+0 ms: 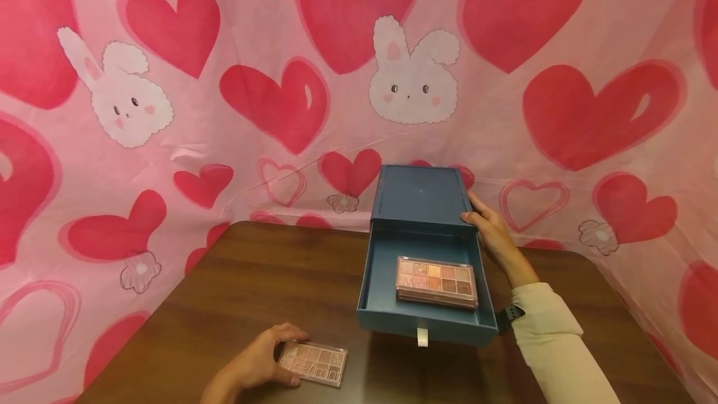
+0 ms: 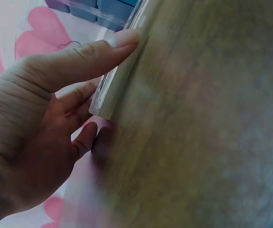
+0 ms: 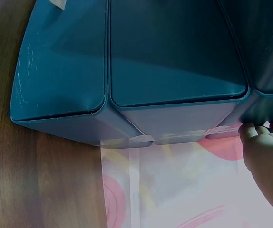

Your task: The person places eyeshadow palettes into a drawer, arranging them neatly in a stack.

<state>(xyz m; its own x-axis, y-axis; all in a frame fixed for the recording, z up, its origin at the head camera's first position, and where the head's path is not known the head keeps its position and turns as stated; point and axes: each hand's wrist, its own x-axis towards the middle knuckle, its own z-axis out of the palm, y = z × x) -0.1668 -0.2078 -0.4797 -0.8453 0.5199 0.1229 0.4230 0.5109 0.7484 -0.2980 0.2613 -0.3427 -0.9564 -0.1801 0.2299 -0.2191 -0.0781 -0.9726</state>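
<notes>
Beside the table's front edge my left hand point(image 1: 262, 357) pinches a clear-lidded eyeshadow palette point(image 1: 315, 363) by its left end. In the left wrist view the thumb lies along one side of the palette point(image 2: 105, 97) with fingers on the other. My right hand point(image 1: 490, 224) grips the right side of a blue drawer box point(image 1: 423, 192), thumb near its front top edge. Its top drawer point(image 1: 387, 288) is pulled out and holds more palettes point(image 1: 436, 282), apparently stacked. In the right wrist view the fingers touch the box point(image 3: 174, 52) at the right edge; some fingertips are hidden.
A brown wooden table point(image 1: 269, 273) lies under everything. Behind it hangs a pink cloth point(image 1: 336, 123) with hearts and rabbits, close to the table's back edge. A white pull tab point(image 1: 422, 336) sticks out from the drawer front.
</notes>
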